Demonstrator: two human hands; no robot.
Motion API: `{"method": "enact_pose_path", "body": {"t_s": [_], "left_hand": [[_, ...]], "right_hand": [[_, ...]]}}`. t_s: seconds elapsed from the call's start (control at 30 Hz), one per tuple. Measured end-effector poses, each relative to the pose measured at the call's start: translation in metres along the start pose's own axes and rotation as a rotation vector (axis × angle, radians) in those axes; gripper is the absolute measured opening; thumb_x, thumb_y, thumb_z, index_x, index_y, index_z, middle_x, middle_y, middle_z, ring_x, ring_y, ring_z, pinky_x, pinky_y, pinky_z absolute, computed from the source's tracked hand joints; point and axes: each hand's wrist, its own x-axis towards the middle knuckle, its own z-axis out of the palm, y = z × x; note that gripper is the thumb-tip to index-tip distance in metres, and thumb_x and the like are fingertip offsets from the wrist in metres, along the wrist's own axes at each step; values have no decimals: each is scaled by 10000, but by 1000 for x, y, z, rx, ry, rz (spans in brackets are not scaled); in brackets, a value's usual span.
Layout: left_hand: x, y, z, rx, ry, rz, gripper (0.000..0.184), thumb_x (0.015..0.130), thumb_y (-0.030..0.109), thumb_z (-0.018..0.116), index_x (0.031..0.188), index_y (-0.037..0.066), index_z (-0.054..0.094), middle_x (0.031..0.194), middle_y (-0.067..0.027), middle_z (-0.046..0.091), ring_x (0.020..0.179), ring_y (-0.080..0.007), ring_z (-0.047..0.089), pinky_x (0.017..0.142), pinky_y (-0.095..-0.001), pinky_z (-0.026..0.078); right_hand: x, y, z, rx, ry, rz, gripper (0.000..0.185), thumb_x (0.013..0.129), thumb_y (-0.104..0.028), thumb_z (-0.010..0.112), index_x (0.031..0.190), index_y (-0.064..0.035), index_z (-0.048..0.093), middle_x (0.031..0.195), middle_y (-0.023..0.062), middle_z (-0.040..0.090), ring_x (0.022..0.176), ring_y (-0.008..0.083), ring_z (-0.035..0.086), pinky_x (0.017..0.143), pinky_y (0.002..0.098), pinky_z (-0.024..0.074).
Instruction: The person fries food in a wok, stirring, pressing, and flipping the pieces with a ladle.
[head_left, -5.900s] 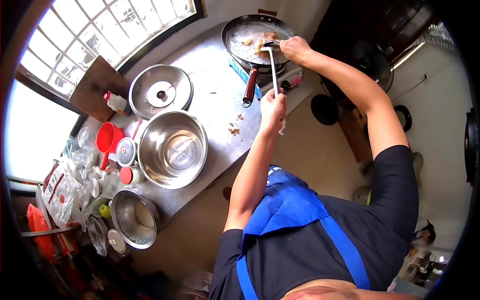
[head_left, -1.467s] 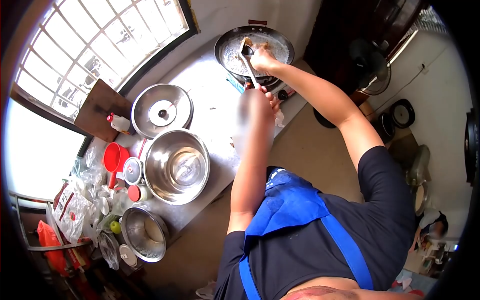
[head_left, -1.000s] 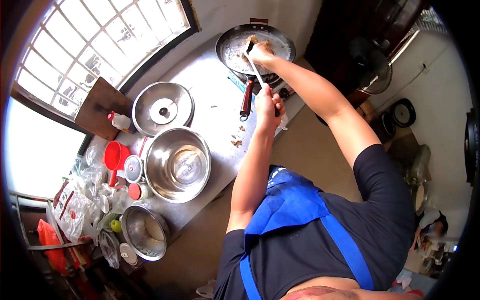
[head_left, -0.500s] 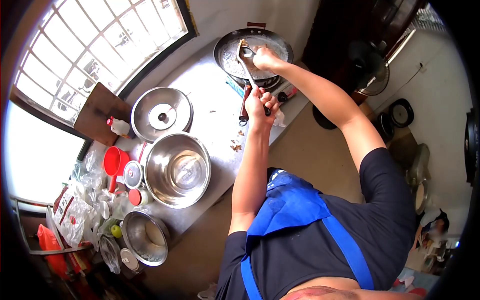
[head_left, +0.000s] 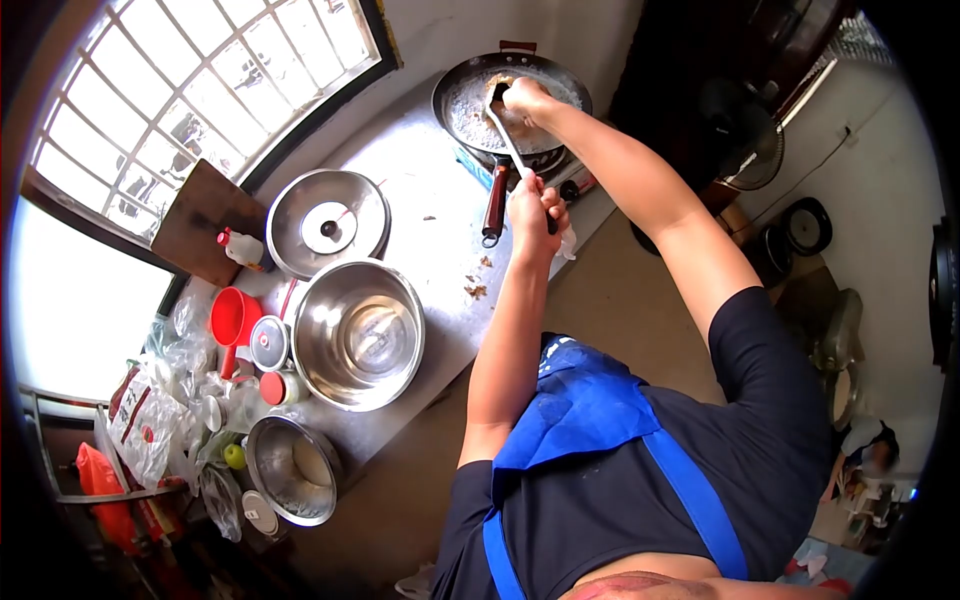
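A black frying pan (head_left: 447,92) with a wooden handle (head_left: 497,200) stands on a stove at the counter's far end, holding bubbling pale liquid (head_left: 465,110). My left hand (head_left: 535,212) is wrapped round the dark grip of a long-handled cooking utensil (head_left: 509,143). Its metal shaft slants up into the pan, and its dark head is partly hidden by my other hand. Over the pan, my right hand (head_left: 527,98) is closed right beside that head; what its fingers hold is hidden. Some brown food (head_left: 500,79) shows just behind the fingers.
Left of the pan stand a steel basin (head_left: 312,345) and a wide lidded steel pan (head_left: 285,215). Further left are a red dipper (head_left: 232,318), a bottle (head_left: 243,248), plastic bags (head_left: 150,420) and a smaller steel bowl (head_left: 262,470). Brown crumbs (head_left: 476,292) lie near the counter edge.
My right hand has moved back toward me and now covers more of the utensil's head. My left hand has shifted slightly down and right with the grip. The whole view has shifted a little.
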Motion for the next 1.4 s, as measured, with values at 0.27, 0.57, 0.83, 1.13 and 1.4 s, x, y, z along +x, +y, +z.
{"method": "enact_pose_path", "body": {"t_s": [0.27, 0.57, 0.83, 1.13, 1.4], "left_hand": [[-1, 7, -7, -86, -43, -11, 272, 1040, 339, 406, 828, 169, 422, 538, 53, 311, 421, -99, 293, 390, -272, 203], [0, 14, -4, -118, -128, 7, 333, 1053, 349, 390, 792, 157, 468, 515, 70, 325, 396, -88, 305, 371, -263, 222], [-2, 9, -1, -125, -83, -38, 324, 1051, 354, 386, 800, 159, 449, 522, 62, 327, 398, -97, 307, 367, -266, 209], [-10, 11, -2, -83, -54, -30, 294, 1050, 333, 384, 825, 155, 447, 508, 67, 303, 392, -97, 297, 368, -269, 198], [-9, 16, -1, -149, -101, -29, 316, 1054, 350, 385, 825, 142, 449, 507, 73, 311, 390, -85, 289, 378, -261, 208]], "right_hand": [[8, 13, -13, -78, -91, 85, 231, 825, -111, 594, 950, 48, 705, 955, 232, 678, 774, 278, 684, 638, 369, 553], [-28, 1, -49, -296, -228, -21, 244, 815, -158, 557, 788, 39, 696, 693, 202, 657, 534, 284, 645, 489, 410, 483], [-28, -6, -13, -240, -112, -43, 176, 803, -94, 553, 776, 38, 666, 696, 216, 654, 541, 300, 653, 465, 418, 490], [-1, 26, 6, -623, 10, -228, 313, 851, -166, 633, 1104, 3, 707, 1208, 229, 657, 1143, 359, 636, 946, 430, 524], [5, 37, -33, -775, -93, -321, 308, 859, -191, 585, 1084, -27, 716, 1139, 223, 680, 1095, 368, 653, 938, 447, 516]]}}
